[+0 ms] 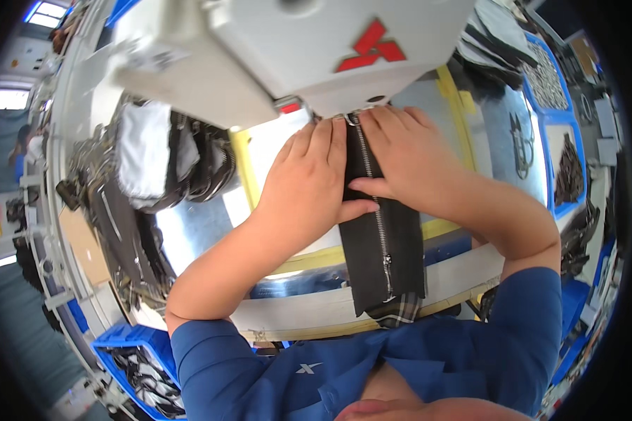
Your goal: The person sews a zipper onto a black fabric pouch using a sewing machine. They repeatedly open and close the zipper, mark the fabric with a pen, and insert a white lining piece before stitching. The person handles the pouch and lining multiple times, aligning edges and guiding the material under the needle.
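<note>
A long black fabric piece [358, 245] lies lengthwise in front of me, its near end hanging over the table edge with a bit of plaid cloth showing. Along its middle runs a metal zipper [380, 231], with the slider [387, 260] close to the near end. My left hand [305, 168] rests flat on the left side of the piece, fingers stretched forward and thumb toward the zipper. On the other side my right hand [414, 154] lies the same way, its thumb reaching to the zipper. The fingertips touch the far end, beneath the white sewing machine head [295, 49], which hides the needle area.
Stacked black and grey pieces [144, 154] lie on the left, with more dark zippered pieces [109, 217] beside them. Scissors [521, 144] rest at right near a blue tray of small metal parts [546, 77] and another blue tray [579, 165]. A blue crate [168, 347] stands lower left.
</note>
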